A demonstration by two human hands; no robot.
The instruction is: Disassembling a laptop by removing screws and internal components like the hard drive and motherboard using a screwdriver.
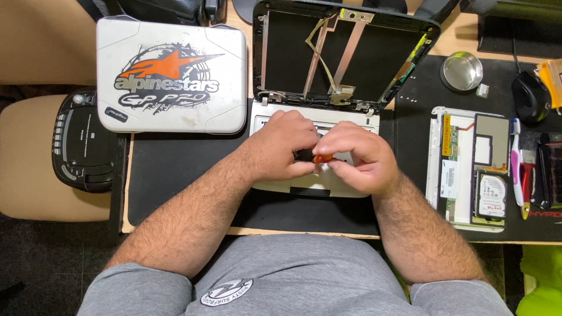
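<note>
My left hand (281, 149) and my right hand (358, 157) meet over the white base (304, 188) of a small opened laptop. Between their fingertips sits a small orange tool (322, 158), pinched by both hands. The laptop's lid (345, 50) stands open behind them with the screen panel taken out, showing a dark back shell, flat ribbon cables and metal brackets. What lies under my fingers on the base is hidden.
A white laptop cover with a large sticker (171, 73) lies at the left. A black radio (82, 143) rests on a chair. To the right are a removed panel with a hard drive (490, 196), a round metal tin (462, 71), a black mouse (530, 96) and hand tools (524, 169).
</note>
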